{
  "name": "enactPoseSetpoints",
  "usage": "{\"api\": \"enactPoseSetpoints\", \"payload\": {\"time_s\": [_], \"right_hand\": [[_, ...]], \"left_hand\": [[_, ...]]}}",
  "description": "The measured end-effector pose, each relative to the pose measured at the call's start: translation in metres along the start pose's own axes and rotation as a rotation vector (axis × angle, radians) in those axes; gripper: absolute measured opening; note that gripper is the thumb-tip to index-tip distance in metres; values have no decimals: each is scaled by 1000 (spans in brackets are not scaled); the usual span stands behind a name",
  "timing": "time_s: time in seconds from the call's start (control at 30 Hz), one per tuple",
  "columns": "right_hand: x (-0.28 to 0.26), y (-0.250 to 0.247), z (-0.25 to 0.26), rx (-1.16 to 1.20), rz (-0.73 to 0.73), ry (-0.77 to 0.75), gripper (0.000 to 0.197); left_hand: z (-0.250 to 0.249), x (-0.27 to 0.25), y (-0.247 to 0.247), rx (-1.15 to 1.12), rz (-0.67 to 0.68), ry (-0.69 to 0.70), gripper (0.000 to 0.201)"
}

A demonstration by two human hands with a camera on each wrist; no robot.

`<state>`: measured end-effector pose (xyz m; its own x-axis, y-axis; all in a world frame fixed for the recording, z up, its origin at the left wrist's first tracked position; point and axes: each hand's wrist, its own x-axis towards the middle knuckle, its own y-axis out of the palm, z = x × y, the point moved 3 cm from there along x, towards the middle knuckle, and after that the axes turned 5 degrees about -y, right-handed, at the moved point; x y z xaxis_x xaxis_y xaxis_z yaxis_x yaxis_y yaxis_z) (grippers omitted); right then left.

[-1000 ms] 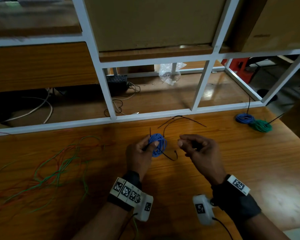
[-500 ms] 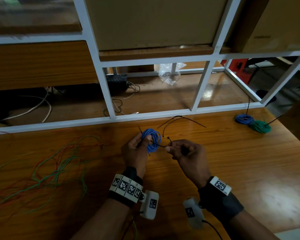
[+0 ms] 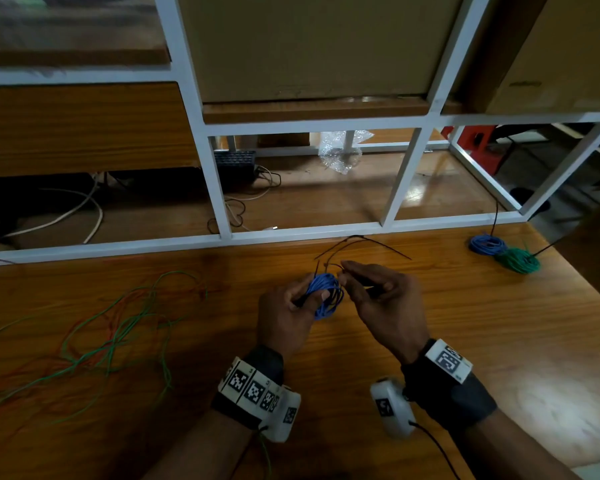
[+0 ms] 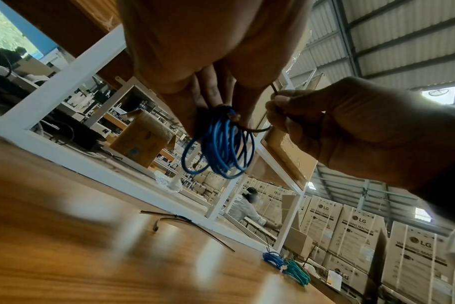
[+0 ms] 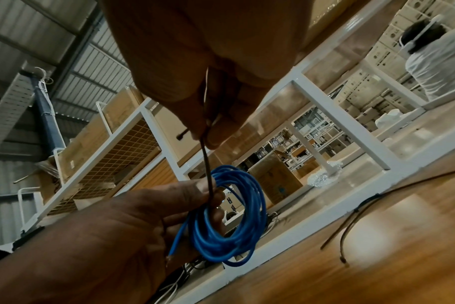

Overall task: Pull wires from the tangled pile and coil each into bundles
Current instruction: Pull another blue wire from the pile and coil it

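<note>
Blue wire coil (image 3: pixel 324 294), wound into several loops, is held above the wooden bench (image 3: pixel 465 341) near its middle. Left hand (image 3: pixel 284 317): fingers (image 4: pixel 210 90) and thumb clamped together on one side of the coil, so that the loops hang free below the grip in the left wrist view (image 4: pixel 221 150). A bare stripped end of the blue wire points downward beside the palm in the right wrist view (image 5: pixel 234 216).

Right hand (image 3: pixel 385 306): fingers (image 5: pixel 221 127) pinched together on a thin black cable tie (image 5: pixel 207 162), which runs from the pinch to the coil at the point where the left hand grips it. The right hand lies just beside the coil, on its right.

Tangled pile (image 3: pixel 94 341) of green and red wires lies spread flat on the bench, well to the left of the hands. Two finished bundles rest near the far right corner of the bench, touching each other: a blue bundle (image 3: pixel 486 244) and a green bundle (image 3: pixel 516 260), each with a black tie tail sticking out. Spare black cable ties (image 3: pixel 361 245) lie loose on the bench just beyond the hands, near the white frame (image 3: pixel 201 109) that borders the far edge.
</note>
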<state>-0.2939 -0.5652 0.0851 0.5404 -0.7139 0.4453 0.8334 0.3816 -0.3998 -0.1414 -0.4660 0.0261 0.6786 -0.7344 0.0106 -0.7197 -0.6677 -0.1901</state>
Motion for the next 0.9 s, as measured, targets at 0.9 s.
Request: {"api": "enactPoseSetpoints", "payload": {"time_s": [0.9], "right_hand": [[5, 2, 5, -125, 18, -78, 18]], "left_hand": [[-3, 2, -1, 76, 17, 105, 44]]}}
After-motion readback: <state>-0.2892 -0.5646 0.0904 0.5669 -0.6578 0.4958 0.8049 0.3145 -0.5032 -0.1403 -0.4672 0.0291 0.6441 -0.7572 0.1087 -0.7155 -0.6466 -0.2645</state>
